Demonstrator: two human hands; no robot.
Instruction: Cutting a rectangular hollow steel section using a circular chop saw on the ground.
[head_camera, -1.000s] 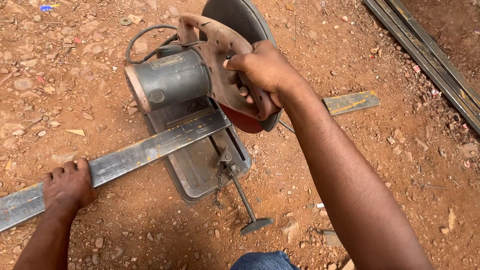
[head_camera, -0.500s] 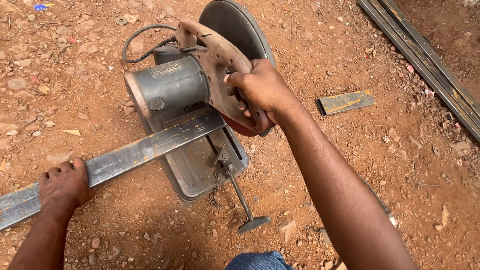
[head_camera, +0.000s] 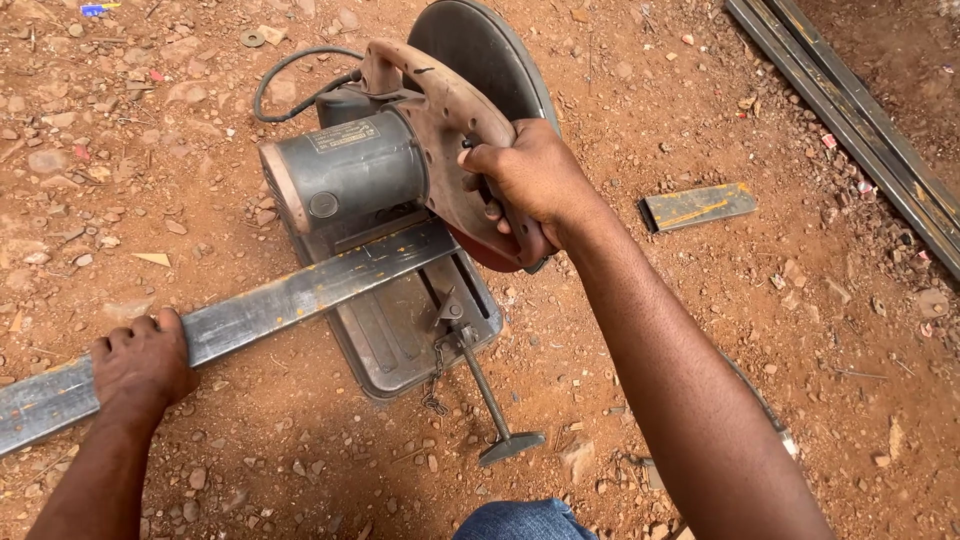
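A chop saw (head_camera: 390, 190) with a grey motor and dark blade guard sits on the red dirt. My right hand (head_camera: 530, 185) grips its worn handle, with the blade lowered toward the base. A long flat metal bar (head_camera: 270, 305) lies across the saw's base and runs off to the lower left. My left hand (head_camera: 140, 365) presses down on that bar near its left part. A short cut-off metal piece (head_camera: 698, 206) lies on the ground to the right of the saw, apart from the bar.
Long dark metal sections (head_camera: 850, 120) lie diagonally at the upper right. The saw's black cable (head_camera: 285, 70) loops behind the motor. The vise screw handle (head_camera: 495, 410) sticks out toward me. Stones and grit cover the ground. My knee in blue cloth (head_camera: 520, 520) shows at the bottom.
The short metal piece, which lay against the blade a second ago, now lies separate on the ground to the right. My left hand stays on the bar.
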